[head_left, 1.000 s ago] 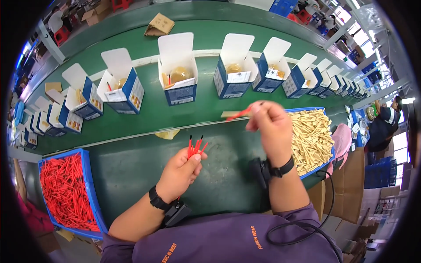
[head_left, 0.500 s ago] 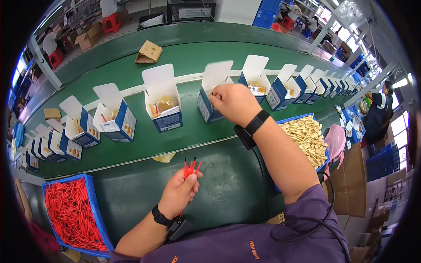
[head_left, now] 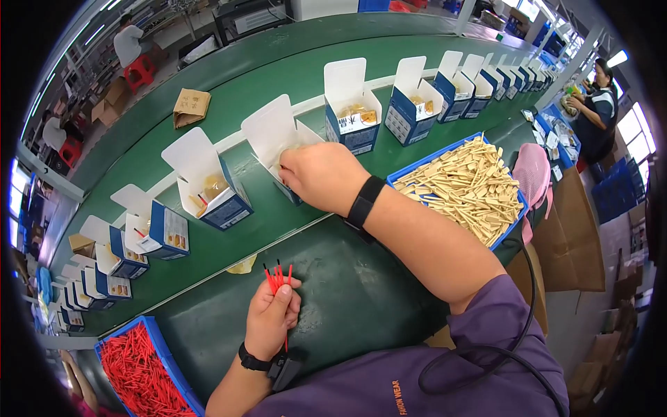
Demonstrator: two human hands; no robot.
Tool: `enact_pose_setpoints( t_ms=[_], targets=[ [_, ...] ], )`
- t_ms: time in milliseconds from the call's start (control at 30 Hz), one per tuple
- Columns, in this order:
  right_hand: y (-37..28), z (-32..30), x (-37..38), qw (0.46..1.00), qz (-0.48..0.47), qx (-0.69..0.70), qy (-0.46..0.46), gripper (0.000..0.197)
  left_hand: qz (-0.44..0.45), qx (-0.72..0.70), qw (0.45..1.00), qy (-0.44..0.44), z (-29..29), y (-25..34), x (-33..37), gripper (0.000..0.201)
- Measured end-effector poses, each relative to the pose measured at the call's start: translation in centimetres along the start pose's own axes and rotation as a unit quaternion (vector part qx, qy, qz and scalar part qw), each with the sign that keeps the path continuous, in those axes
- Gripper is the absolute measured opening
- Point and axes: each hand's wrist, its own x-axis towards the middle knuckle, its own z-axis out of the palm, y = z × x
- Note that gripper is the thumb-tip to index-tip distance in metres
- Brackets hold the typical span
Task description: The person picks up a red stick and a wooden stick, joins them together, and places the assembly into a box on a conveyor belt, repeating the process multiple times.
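Note:
My left hand (head_left: 272, 318) is closed round a small bunch of thin red sticks (head_left: 278, 274), some with black tips, held upright over the dark bench. My right hand (head_left: 321, 175) is at the mouth of an open blue-and-white carton (head_left: 269, 124), its fingers curled together. The hand hides part of this carton, and I cannot see what the fingertips hold. Just left stands another open carton (head_left: 235, 208) with a round yellowish item (head_left: 215, 185) and red sticks inside. To the right, a carton (head_left: 361, 139) holds a bagged yellowish item.
More open cartons line the curved green belt (head_left: 208, 271) both ways. A blue tray (head_left: 156, 347) of red sticks lies lower left; a blue tray (head_left: 511, 233) of flat wooden sticks lies right. A folded brown carton (head_left: 191, 108) rests on the belt. A co-worker (head_left: 597, 111) stands far right.
The view has swung, and the cartons and trays sit differently in it. My right hand is still at a carton's mouth. My left hand still holds the red sticks.

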Motion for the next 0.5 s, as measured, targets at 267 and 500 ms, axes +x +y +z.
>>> enact_pose_setpoints(
  t_ms=[267,500],
  targets=[
    [-0.6,-0.4,2.0,0.992,-0.016,-0.062,-0.104,0.017,0.006,-0.003,1.000,0.010,-0.1,-0.1,-0.2,0.019],
    [-0.8,-0.7,3.2,0.953,0.020,-0.144,-0.264,0.014,-0.008,0.003,0.999,-0.036,0.5,-0.4,0.7,0.020]
  ],
)
